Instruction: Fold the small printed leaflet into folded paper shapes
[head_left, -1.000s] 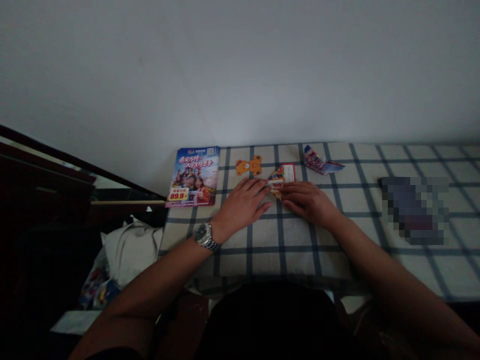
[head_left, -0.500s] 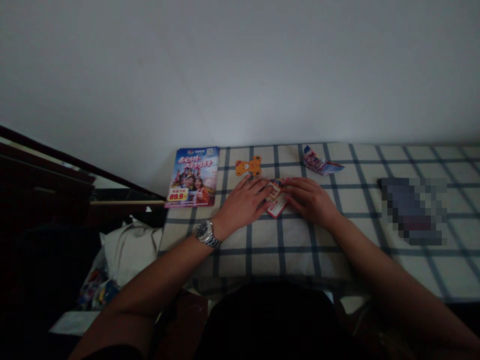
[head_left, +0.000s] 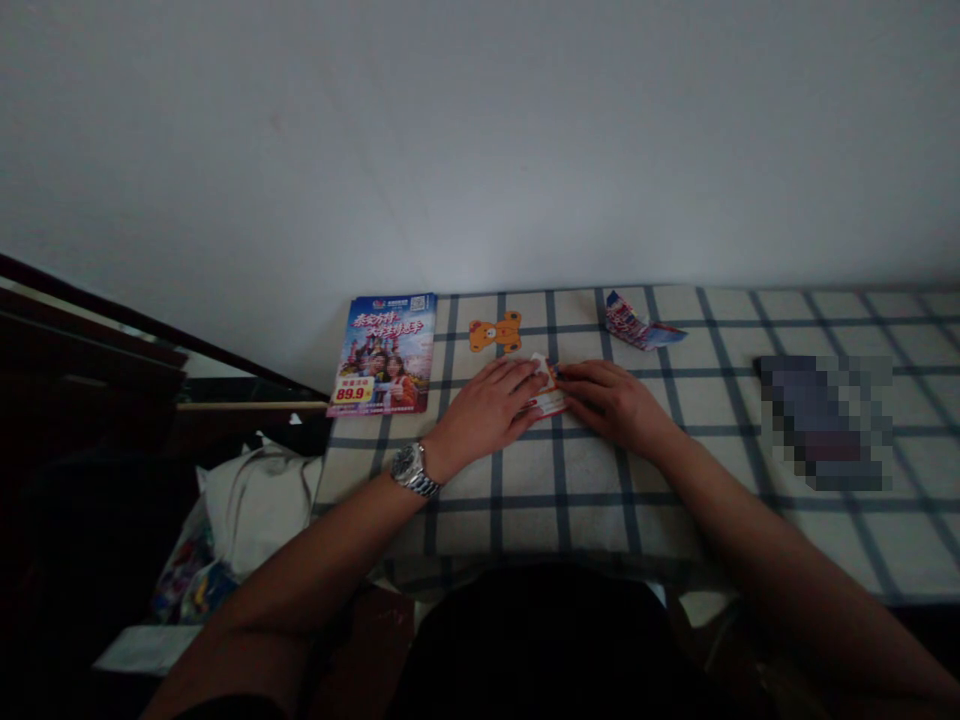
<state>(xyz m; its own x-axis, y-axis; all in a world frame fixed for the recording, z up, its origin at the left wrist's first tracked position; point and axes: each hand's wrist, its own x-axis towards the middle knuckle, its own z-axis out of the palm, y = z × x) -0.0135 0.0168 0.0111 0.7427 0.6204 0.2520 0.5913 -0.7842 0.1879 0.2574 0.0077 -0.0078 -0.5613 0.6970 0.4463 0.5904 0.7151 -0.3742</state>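
A small folded piece of printed paper (head_left: 553, 402), red and white with some yellow, lies on the checked cloth between both hands. My left hand (head_left: 489, 405), with a metal watch on its wrist, presses the paper's left side, its fingers closed over it. On the right edge, the bent fingers of my right hand (head_left: 619, 405) pinch the paper. The fingers hide part of it, so its full folded shape cannot be made out. Just beyond my left hand is a flat orange bear cutout (head_left: 495, 332).
A stack of colourful flyers (head_left: 384, 355) lies at the table's left end. A folded flyer piece (head_left: 641, 325) stands near the wall (head_left: 525, 150). At right lies a dark, pixelated flat object (head_left: 817, 420). A white bag (head_left: 259, 500) sits below the table's left side.
The paper between my hands has shifted and turned; a white part now shows at its top, and its lower tip no longer points down toward me. Both hands stay nearly in place.
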